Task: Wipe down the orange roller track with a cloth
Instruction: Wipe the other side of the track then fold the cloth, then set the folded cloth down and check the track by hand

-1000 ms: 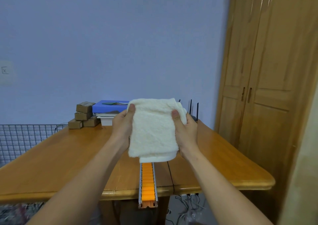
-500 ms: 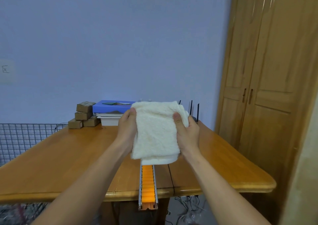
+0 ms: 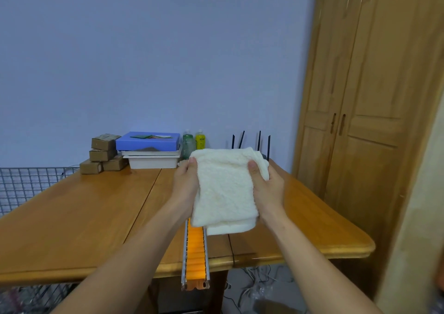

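Observation:
A folded white cloth (image 3: 225,191) hangs in the air above the wooden table (image 3: 72,217), held by both hands. My left hand (image 3: 185,186) grips its left edge, thumb on top. My right hand (image 3: 266,188) grips its right edge the same way. Below the cloth lies the orange roller track (image 3: 195,253) in a silver frame, running away from me along the table's middle, its near end sticking out past the front edge. The cloth hides the far part of the track.
At the table's back stand several brown boxes (image 3: 102,154), a blue box on white trays (image 3: 150,149), two bottles (image 3: 193,143) and a router with black antennas (image 3: 251,142). A wire mesh (image 3: 21,186) is at left, a wooden wardrobe (image 3: 360,121) at right.
Both hands have moved the cloth slightly right and down. The bottles behind it now show, and the camera has shifted a little.

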